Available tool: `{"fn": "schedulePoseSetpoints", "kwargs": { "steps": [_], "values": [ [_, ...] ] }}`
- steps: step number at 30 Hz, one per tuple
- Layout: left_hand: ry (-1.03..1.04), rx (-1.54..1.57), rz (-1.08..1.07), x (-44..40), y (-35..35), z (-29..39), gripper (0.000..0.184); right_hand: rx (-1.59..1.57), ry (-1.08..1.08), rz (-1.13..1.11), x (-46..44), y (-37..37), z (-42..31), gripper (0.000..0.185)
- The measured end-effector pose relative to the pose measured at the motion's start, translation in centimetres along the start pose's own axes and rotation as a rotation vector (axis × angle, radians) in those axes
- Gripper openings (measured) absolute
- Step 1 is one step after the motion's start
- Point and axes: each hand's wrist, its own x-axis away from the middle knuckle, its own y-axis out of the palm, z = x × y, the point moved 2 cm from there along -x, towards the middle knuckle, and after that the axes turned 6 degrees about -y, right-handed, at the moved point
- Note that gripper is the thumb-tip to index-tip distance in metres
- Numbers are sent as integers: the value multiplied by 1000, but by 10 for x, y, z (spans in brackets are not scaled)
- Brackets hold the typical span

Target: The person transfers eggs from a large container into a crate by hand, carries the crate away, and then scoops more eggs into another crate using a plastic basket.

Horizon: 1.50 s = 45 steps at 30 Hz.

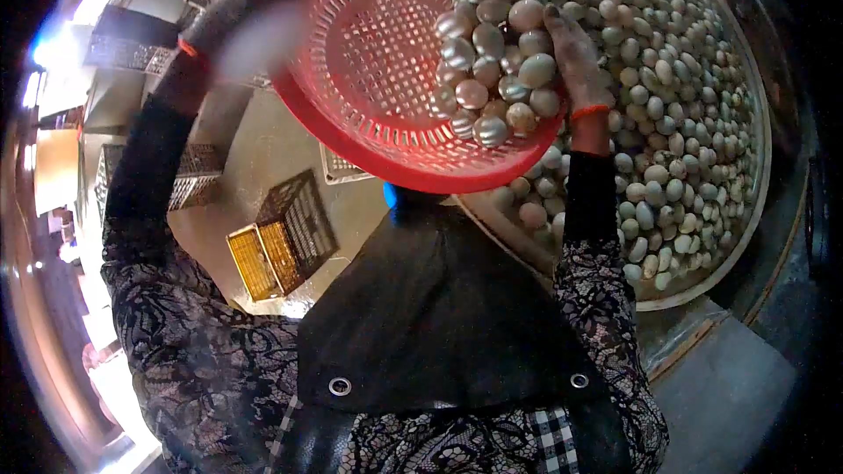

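A red plastic basket (378, 145) with slotted walls is held up in front of me, over the edge of a big vat. Several pale eggs (488, 70) are gathered at its right side, while the left of its bottom is bare. My right hand (578, 61) grips the right rim, thumb over the inside beside the eggs. At the upper left, my left hand (250, 13) is closed at the opposite rim; it is dark, partly blurred, and its fingertips are hidden. Loose eggs (667, 114) in white and greenish tones fill the vat behind and right of the basket.
The vat's pale rim (766, 136) curves down the right side. A yellow crate (256, 263) stands on the wet floor at lower left. Grey crates (195, 177) stand farther left, near bright light. A black apron (439, 316) covers my front.
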Motion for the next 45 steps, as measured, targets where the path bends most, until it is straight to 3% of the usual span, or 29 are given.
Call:
{"fn": "schedulePoseSetpoints", "kwargs": {
  "steps": [1,4,6,9,13,15,16,18,20,23,25,26,28,30,31,33,34,35,38,45],
  "values": [
    [-15,-89,18,6,-10,8,46,-20,26,3,-2,0,-10,47],
    [384,-431,170,25,-27,-2,45,-229,45,-19,-6,12,-29,60],
    [-79,193,209,47,-47,-25,33,-123,-265,64,-16,42,-66,53],
    [-236,436,367,92,-68,-49,34,-111,-92,64,-30,98,-112,53],
    [-345,592,321,129,-96,-102,36,-353,135,-164,-23,179,-143,48],
    [-569,413,575,147,-88,-104,36,-592,140,-234,-11,211,-155,46],
    [-572,416,568,152,-89,-115,36,-652,232,-212,-5,236,-149,45],
    [-380,583,485,153,-79,-144,27,-555,291,-203,5,276,-131,46],
    [-382,646,462,147,-72,-185,21,-547,260,-199,18,302,-112,48],
    [-312,612,498,134,-49,-203,27,-541,420,-160,37,321,-97,46],
    [-308,731,498,122,-34,-235,32,-458,367,-117,46,339,-58,46],
    [-319,626,510,114,-26,-244,31,-377,310,-83,53,349,-24,45],
    [-294,621,521,94,-6,-257,30,-374,360,-7,60,339,-20,42],
    [-268,670,540,80,13,-250,41,-381,417,34,57,334,-19,42],
    [-189,711,540,72,19,-251,36,-232,465,-8,60,333,-15,43],
    [-247,756,529,58,33,-249,41,-191,510,-5,91,374,91,46],
    [-297,717,523,49,41,-247,43,-354,453,-25,113,390,154,49],
    [-212,742,503,30,61,-251,45,-522,405,-53,134,404,217,52],
    [-264,774,472,5,83,-252,46,-385,613,77,114,360,106,49],
    [-302,712,461,-22,104,-265,45,-279,674,69,144,386,123,47]
  ]
}}
